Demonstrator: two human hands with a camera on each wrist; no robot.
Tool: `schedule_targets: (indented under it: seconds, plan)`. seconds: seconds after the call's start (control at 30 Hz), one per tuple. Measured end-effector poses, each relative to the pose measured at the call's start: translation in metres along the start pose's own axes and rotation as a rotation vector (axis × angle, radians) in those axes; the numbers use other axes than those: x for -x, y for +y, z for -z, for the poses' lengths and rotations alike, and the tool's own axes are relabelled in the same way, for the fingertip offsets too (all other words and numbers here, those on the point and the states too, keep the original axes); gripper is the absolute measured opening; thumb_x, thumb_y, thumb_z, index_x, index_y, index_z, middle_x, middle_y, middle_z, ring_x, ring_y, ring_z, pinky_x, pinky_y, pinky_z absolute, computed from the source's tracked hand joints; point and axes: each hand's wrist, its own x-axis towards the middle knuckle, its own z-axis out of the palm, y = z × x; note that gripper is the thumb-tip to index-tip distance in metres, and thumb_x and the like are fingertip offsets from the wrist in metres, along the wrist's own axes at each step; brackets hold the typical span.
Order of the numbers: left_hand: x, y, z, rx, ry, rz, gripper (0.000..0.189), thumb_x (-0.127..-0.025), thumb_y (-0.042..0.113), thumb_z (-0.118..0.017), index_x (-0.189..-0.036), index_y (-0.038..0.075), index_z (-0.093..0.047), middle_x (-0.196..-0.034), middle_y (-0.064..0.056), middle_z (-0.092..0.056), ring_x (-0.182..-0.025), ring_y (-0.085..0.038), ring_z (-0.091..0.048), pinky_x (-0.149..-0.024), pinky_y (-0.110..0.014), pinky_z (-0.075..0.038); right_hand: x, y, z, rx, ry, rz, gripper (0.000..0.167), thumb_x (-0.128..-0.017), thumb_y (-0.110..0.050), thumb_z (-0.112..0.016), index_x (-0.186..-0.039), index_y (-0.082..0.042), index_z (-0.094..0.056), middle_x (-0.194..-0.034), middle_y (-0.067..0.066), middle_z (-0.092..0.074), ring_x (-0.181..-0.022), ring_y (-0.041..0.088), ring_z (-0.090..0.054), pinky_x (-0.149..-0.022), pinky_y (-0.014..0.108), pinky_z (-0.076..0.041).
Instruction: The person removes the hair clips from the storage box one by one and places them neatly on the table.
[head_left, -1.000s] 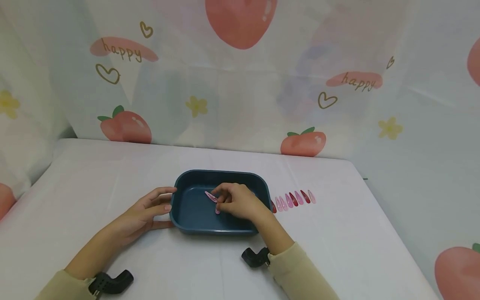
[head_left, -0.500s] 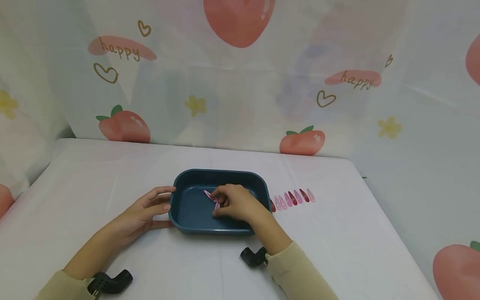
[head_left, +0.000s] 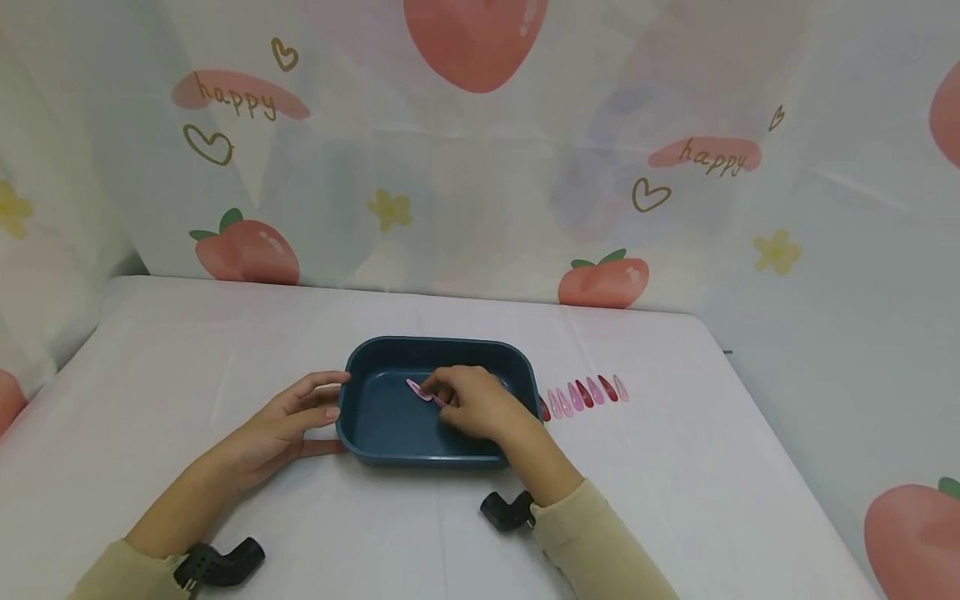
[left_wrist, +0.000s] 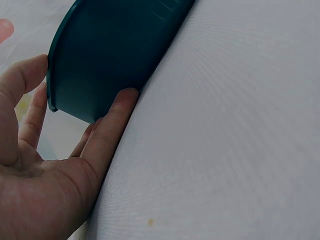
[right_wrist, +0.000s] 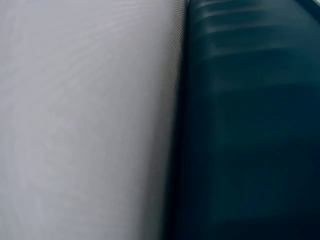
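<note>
A dark blue rectangular tray stands on the white table, its outer wall filling the top of the left wrist view. My left hand rests against the tray's left end with fingers spread, fingertips at the rim and low on the side. Inside the tray, my right hand has curled fingers and pinches a pink snap hair clip, mostly hidden by the fingers. Another pink snap hair clip shows just left of the fingertips. The right wrist view holds only the tray's side and white cloth.
To the right of the tray, several snap hair clips in pink and red lie in a slanting row, the nearest partly behind the tray's rim. A printed fabric backdrop rises behind the table.
The right fingers have shifted slightly within the tray, and the lower pink clip has turned from nearly upright to slanting and is more covered. The left hand stays on the tray.
</note>
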Motion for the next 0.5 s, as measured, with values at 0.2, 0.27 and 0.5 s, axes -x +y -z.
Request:
schedule_targets:
  seconds: [0.2,0.27,0.5]
  plan:
    - [0.0004,0.0014,-0.0008,-0.01,0.014,0.014,0.051,-0.102,0.017,-0.057,-0.149,0.017,-0.039,-0.156,-0.023,-0.025,-0.127,-0.03,-0.052,-0.096,-0.056,-0.052,-0.0003,-0.0002,0.0015,0.011,0.023,-0.029,0.039,-0.085,0.002,-0.061,-0.118,-0.018,-0.071,-0.088,-0.002,-0.064,-0.071,0.012,-0.054,-0.061,0.024,-0.045]
    - [0.0003,0.0014,-0.0009,-0.012,0.018,0.018,0.051,-0.102,0.018,-0.058,-0.149,0.018,-0.039,-0.156,-0.023,-0.025,-0.127,-0.03,-0.051,-0.096,-0.056,-0.052,-0.0001,-0.0002,0.0018,0.007,0.025,-0.029,0.04,-0.086,0.002,-0.061,-0.119,-0.018,-0.07,-0.086,-0.003,-0.063,-0.07,0.012,-0.054,-0.059,0.024,-0.044]
    - [0.0003,0.0007,-0.0006,-0.008,0.009,0.01,0.051,-0.102,0.017,-0.057,-0.149,0.018,-0.039,-0.156,-0.024,-0.025,-0.126,-0.029,-0.052,-0.096,-0.056,-0.052,-0.0004,0.0016,0.0013,-0.014,0.027,0.003,0.045,-0.088,0.0,-0.063,-0.128,-0.021,-0.065,-0.079,-0.004,-0.058,-0.066,0.011,-0.052,-0.056,0.023,-0.043]
